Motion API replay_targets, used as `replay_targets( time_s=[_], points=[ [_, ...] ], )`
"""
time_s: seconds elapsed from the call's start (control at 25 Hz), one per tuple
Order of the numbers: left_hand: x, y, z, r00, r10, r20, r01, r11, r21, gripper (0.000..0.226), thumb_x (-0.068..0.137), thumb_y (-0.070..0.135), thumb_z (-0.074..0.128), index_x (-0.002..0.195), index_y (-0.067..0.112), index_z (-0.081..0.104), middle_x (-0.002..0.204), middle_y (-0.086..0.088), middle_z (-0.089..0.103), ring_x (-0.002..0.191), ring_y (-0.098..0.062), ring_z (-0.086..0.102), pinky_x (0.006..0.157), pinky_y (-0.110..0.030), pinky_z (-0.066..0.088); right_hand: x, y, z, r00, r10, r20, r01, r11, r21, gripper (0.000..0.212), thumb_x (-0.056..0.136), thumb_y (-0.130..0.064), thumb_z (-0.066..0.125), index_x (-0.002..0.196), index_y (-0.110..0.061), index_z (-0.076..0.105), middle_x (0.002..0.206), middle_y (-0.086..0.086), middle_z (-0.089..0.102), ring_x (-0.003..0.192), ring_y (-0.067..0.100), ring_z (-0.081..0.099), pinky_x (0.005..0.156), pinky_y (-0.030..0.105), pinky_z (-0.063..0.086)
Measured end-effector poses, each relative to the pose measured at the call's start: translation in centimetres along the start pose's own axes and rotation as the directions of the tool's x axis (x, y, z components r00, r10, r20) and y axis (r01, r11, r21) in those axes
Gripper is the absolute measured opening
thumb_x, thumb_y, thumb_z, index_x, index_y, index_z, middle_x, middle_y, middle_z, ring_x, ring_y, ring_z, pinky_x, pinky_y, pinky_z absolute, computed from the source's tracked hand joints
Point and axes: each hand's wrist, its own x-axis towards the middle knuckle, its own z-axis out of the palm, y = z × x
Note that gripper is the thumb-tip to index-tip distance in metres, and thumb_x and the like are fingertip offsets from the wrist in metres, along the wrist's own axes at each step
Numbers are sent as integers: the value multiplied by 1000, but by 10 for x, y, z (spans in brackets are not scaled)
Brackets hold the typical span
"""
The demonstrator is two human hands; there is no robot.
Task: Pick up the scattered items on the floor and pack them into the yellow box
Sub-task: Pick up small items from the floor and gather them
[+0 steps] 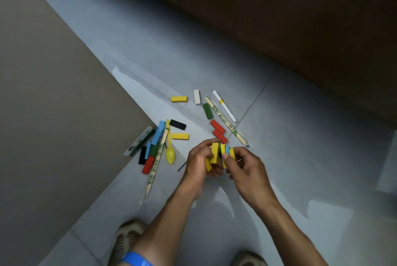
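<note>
My left hand [198, 163] and my right hand [247, 165] together grip a bundle of coloured blocks [220, 154], mostly yellow with a blue and a dark one, held just above the floor. Loose blocks lie around: a yellow block [179, 99], a white block [196, 97], a green block [207, 111], two red blocks [218, 130], a black block [177, 124] and another yellow block [180, 136]. A yellow spoon [169, 147], a white marker [224, 106] and wrapped chopsticks [225, 122] also lie there. No yellow box is in view.
A pile at the left holds blue, green, black and red blocks [153, 147], a second chopstick pack [155, 164] and a green-and-white carton [140, 141]. A grey wall [43, 93] rises at left, a brown surface [300, 18] at the back. My shoes [126, 237] stand at the bottom.
</note>
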Motion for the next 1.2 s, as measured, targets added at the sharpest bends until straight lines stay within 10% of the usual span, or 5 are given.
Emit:
replay_targets(
  time_s=[0.28,0.44,0.84,1.0,1.2],
  points=[
    [-13,4,-9,978,-192,82,208,854,-476,43,89,52,55,94,12,69,86,-17,69,77,-31,68,67,-36,57,-17,-25,18,987,-159,-37,149,968,-200,36,92,-54,48,113,-30,65,96,-13,73,85,2,68,77,27,59],
    [-7,7,-21,968,-241,-72,173,846,-504,20,85,30,67,94,13,64,74,-7,64,61,-19,63,43,-24,42,36,-31,10,956,-245,-158,191,936,-297,25,91,-41,54,112,-31,64,102,-9,71,89,10,66,80,35,57],
    [-21,17,-79,935,-256,-246,117,876,-468,32,69,23,75,97,11,65,66,-5,61,51,-16,58,35,-19,32,203,-71,93,856,-136,498,500,458,-735,69,95,-24,45,154,-34,11,164,-7,-1,150,24,2,120,45,8],
    [-24,20,-91,917,-265,-300,95,872,-480,33,82,18,69,112,7,63,68,-7,60,52,-17,58,34,-20,33,168,-33,100,800,-409,440,590,394,-705,38,80,0,58,116,-14,57,123,10,58,116,32,54,99,43,35],
    [-22,20,-71,942,-272,-195,109,801,-588,24,78,20,67,99,9,63,78,-14,69,59,-22,65,37,-20,39,106,10,69,856,-419,302,500,525,-689,13,74,-3,64,74,-15,60,77,5,60,73,27,57,67,36,45]
  ],
)
